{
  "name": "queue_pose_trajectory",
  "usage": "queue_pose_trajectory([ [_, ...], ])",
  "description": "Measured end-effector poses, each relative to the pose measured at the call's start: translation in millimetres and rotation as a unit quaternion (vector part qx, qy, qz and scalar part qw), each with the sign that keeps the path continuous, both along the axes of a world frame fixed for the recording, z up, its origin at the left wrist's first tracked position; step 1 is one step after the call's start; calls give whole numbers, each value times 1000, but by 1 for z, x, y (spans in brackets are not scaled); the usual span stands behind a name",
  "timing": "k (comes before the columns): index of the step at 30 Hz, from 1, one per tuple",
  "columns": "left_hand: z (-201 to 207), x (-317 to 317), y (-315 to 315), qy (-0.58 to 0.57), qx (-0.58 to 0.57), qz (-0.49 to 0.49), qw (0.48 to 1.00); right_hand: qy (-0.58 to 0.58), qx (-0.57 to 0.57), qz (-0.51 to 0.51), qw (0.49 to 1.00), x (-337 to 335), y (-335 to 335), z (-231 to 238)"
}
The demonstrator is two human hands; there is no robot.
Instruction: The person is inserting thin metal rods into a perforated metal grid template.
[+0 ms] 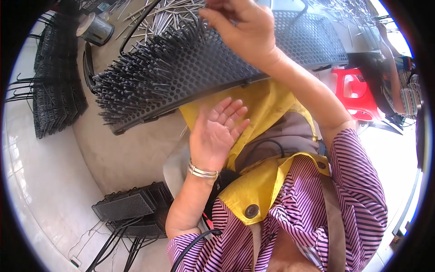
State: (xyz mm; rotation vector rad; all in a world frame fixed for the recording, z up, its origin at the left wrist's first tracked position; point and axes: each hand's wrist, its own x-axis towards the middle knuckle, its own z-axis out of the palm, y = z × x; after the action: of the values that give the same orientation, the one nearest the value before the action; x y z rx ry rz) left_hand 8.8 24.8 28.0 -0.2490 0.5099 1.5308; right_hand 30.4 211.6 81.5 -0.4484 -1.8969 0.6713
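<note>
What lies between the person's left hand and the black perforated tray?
In the head view, the yellow apron shows between the left hand and the near edge of the tray.

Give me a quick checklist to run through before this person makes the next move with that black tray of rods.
1. Left hand empty: ok; the palm faces up and its fingers are open.
2. Right hand empty: cannot tell; it is above the tray, partly cut off by the picture's top edge.
3. Bare holes in the black tray: ok; plenty show toward its right end.
4. Dark rods standing straight: not ok; many lean, crowded at the tray's left end.
5. Left wrist free of jewellery: not ok; it wears bracelets.
6. Loose silver rods tidied: not ok; they lie scattered beyond the tray.
</note>
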Motion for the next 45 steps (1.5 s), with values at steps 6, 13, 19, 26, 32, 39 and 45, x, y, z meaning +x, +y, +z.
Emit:
queue_pose_trajectory([
  [6,1,3,-1,-2,8,-8,1000,22,151,54,987,-4,8,-15],
  [13,-2,2,-4,-5,15,-13,1000,10,226,158,961,-20,15,-27],
  [19,-1,0,-4,-6,11,-9,1000,-201,250,124,939,-19,6,-25],
  [26,2,-1,-4,20,7,-18,1000,-44,178,120,976,9,-7,-23],
  [32,-12,-1,-9,36,60,-42,997,-88,130,230,960,76,-30,-47],
  [39,-14,-12,-13,189,70,-25,979,-179,77,303,933,139,-43,-54],
  [45,49,-26,-1,270,-26,70,960,-237,-19,254,938,184,-21,-83],
])
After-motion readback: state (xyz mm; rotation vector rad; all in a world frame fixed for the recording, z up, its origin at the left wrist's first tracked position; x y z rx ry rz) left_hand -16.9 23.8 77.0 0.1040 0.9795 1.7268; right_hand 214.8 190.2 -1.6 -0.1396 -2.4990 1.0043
